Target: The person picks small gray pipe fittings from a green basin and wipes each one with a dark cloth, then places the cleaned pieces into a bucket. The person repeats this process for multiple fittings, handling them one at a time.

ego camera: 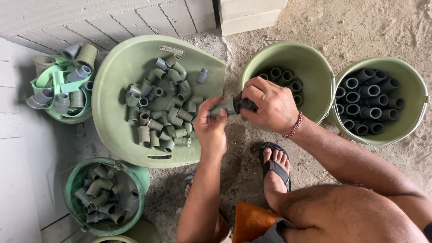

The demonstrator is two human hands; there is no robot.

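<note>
Left hand [210, 128] pinches grey fitting [223, 108]; right hand [270, 104] closed round dark piece [246, 105]; keep 2 parts aligned, push squarely.

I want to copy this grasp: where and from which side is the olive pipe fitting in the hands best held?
Take the olive pipe fitting by its free left end, coming from below, as the left hand does. It lies sideways, and the right hand covers its dark right end.

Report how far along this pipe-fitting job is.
Done: two buckets already hold dark assembled fittings. In hand: left hand and right hand grip one fitting with a dark piece. Left: many loose grey-green fittings remain in the basin.
</note>
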